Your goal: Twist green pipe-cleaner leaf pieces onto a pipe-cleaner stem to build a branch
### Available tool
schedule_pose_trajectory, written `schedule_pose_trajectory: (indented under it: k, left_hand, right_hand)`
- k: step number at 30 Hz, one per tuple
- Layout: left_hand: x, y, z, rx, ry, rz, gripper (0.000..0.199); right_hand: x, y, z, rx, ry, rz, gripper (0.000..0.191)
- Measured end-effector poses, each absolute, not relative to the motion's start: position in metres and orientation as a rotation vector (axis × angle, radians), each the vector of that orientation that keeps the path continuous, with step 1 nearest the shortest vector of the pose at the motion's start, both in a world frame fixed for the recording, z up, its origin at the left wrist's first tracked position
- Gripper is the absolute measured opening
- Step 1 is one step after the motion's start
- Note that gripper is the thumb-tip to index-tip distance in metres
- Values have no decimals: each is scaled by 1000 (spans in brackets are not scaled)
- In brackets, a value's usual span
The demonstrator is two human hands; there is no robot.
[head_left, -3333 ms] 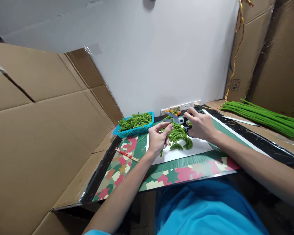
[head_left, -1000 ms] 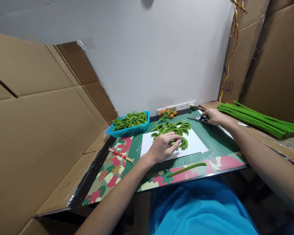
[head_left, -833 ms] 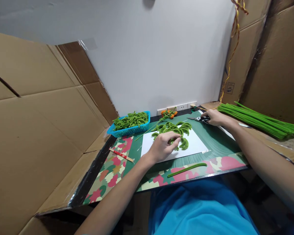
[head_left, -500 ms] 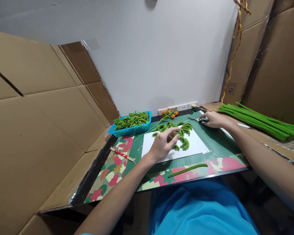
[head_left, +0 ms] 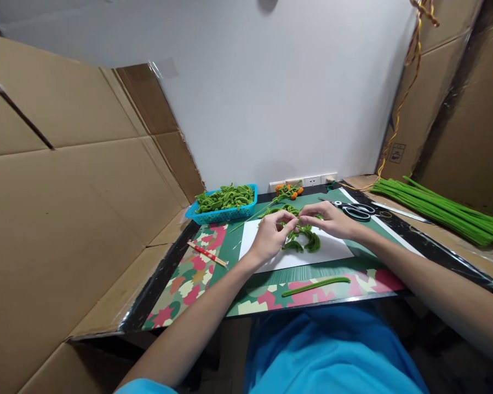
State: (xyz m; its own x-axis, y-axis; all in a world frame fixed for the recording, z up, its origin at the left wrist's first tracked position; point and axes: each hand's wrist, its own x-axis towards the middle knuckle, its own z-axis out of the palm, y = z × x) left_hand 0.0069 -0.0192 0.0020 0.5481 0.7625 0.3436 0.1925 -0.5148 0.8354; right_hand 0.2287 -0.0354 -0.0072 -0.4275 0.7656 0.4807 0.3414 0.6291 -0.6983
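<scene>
My left hand (head_left: 270, 235) and my right hand (head_left: 329, 220) meet fingertip to fingertip above a sheet of white paper (head_left: 259, 257). Both are closed in a pinch. Whatever lies between the fingers is too small to make out. Below them on the paper are several short, curved green fuzzy pieces (head_left: 312, 241), like cut pipe cleaners, partly hidden by my hands. Black-handled scissors (head_left: 358, 212) lie just beyond my right hand, untouched. One longer green pipe cleaner (head_left: 316, 286) rests along the table's near edge.
A blue basket (head_left: 225, 215) heaped with curled green pieces stands at the back left. Beside it lies a green stem with orange blossoms (head_left: 290, 191). Wrapped chopsticks (head_left: 207, 254) are at left, and a bundle of long green pipe cleaners (head_left: 443, 210) at right. Cardboard walls flank the table.
My right hand has let go of the scissors and moved left to join my left hand over the paper. The fingers of my left hand have closed into a pinch.
</scene>
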Motion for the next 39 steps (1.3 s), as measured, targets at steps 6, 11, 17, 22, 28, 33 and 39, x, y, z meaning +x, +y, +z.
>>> schedule_pose_trajectory:
  k: [6, 11, 17, 22, 28, 33, 39]
  left_hand:
    - [10, -18, 1, 1872, 668, 844, 39]
    - [10, -16, -2, 1830, 693, 848, 39]
    - [10, -11, -11, 1853, 753, 846, 36]
    - [10, -11, -12, 1799, 743, 840, 39]
    - [12, -17, -4, 1696, 683, 784, 53]
    - [13, -17, -1, 1699, 694, 798, 53]
    - [11, -10, -10, 1754, 725, 832, 49]
  right_hand:
    - [226, -32, -13, -864, -1932, 701, 46]
    - [221, -33, -12, -896, -1899, 663, 44]
    - [219, -31, -18, -891, -1989, 292, 26]
    - [215, -33, -19, -897, -2003, 267, 29]
    - [213, -37, -14, -925, -1905, 497, 50]
    - [215, -34, -16, -892, -1753, 620, 52]
    - [221, -26, -17, -920, -1532, 583, 50]
